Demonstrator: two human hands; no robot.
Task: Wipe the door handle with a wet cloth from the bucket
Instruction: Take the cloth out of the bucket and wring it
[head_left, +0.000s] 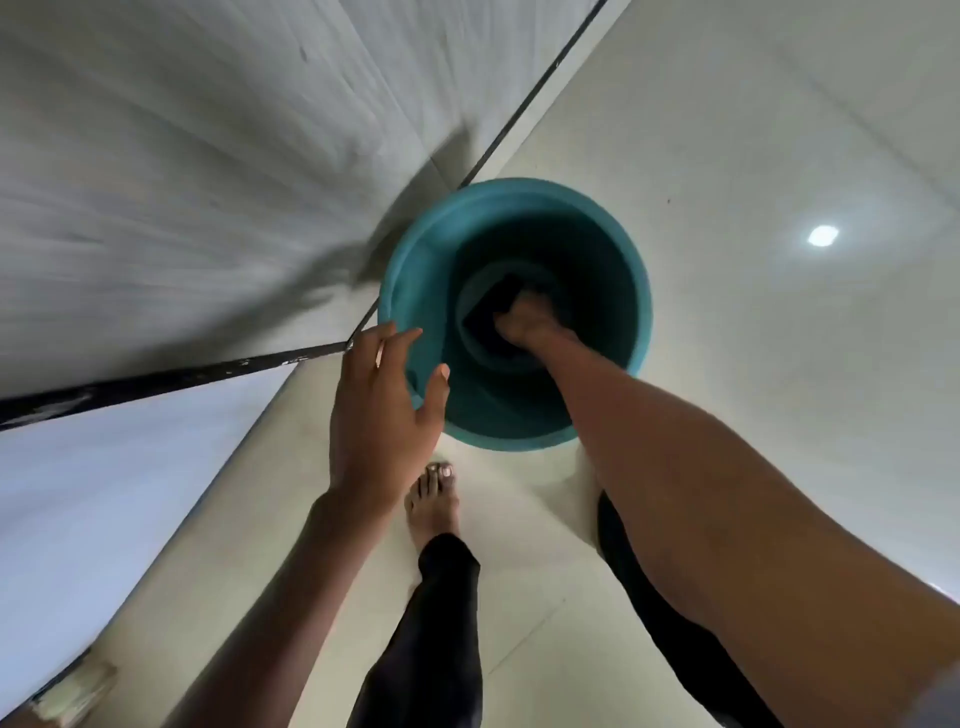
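Observation:
A teal plastic bucket stands on the pale tiled floor, seen from straight above. At its bottom lies a dark cloth. My right hand reaches deep inside the bucket and is closed on that cloth. My left hand hovers at the bucket's near-left rim with fingers spread, holding nothing. The door handle is out of view.
A grey wall with a black skirting strip runs along the left, close behind the bucket. My bare foot and dark trouser legs stand just in front of the bucket. A ceiling light reflects on the floor tiles to the right.

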